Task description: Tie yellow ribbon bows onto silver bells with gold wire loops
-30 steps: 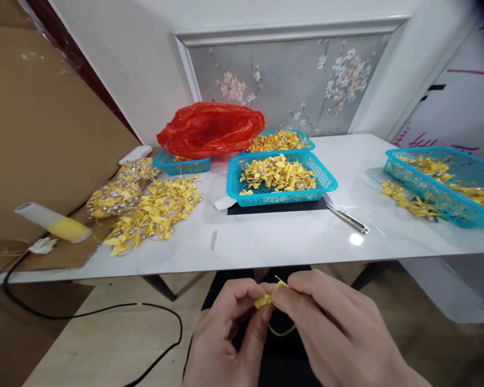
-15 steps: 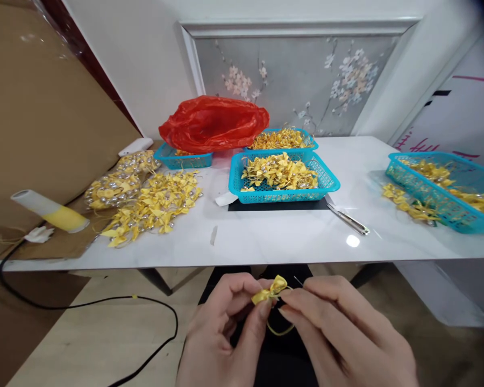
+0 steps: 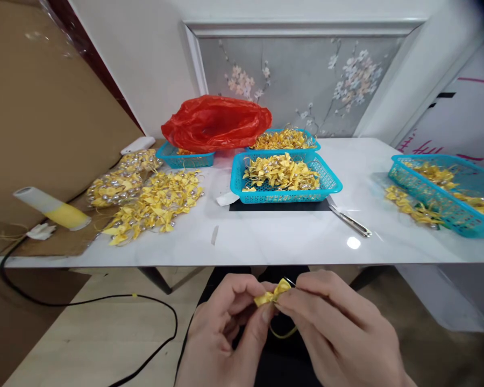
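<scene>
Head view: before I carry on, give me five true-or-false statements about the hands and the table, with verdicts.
1. The left hand pinches a yellow ribbon bow. True.
2. The right hand lies flat on the table. False: the right hand is at the yellow ribbon bow, off the table.
3. The red plastic bag is near the table's back. True.
4. The front middle basket is empty. False: the front middle basket holds yellow ribbon pieces.
5. A black cable runs across the floor. True.
</scene>
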The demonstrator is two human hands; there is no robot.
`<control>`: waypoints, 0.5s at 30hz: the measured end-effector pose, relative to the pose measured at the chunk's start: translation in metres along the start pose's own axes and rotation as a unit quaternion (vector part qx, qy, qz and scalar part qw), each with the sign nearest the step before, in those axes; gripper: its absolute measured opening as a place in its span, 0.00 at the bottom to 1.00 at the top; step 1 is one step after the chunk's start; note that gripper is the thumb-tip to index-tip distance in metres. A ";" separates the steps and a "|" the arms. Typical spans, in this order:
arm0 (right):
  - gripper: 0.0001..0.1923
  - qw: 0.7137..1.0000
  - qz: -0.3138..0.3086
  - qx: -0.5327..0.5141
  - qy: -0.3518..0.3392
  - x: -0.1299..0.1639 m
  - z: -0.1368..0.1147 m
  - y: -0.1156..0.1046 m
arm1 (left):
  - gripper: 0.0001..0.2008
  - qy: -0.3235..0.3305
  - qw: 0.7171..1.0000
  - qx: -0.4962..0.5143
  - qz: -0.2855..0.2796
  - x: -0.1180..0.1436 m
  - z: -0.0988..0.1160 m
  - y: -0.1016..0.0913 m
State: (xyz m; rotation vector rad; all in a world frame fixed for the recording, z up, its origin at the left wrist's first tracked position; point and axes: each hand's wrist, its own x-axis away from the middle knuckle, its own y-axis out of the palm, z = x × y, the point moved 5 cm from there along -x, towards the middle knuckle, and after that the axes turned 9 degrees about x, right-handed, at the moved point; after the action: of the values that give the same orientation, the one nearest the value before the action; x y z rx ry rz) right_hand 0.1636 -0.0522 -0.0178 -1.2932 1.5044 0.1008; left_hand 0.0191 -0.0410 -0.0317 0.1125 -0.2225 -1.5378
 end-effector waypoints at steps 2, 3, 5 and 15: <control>0.10 1.000 -0.008 -0.011 -0.002 0.000 0.001 0.001 | 0.04 -0.007 1.000 0.012 0.001 0.000 -0.001 0.000; 0.11 1.000 -0.012 -0.014 -0.003 -0.001 0.001 0.001 | 0.04 -0.012 1.000 0.019 0.001 0.000 -0.002 0.000; 0.11 1.000 -0.016 -0.015 -0.002 -0.001 0.001 0.001 | 0.05 -0.020 0.999 0.033 -0.003 0.000 -0.004 0.000; 0.09 1.000 -0.011 -0.017 0.016 -0.004 0.001 0.002 | 0.02 0.014 0.999 0.019 -0.044 -0.002 -0.002 -0.001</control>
State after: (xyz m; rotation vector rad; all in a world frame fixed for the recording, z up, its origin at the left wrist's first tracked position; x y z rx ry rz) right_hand 0.1621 -0.0483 -0.0163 -1.3435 1.5208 0.0909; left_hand 0.0183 -0.0394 -0.0343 0.1750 -0.2277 -1.6187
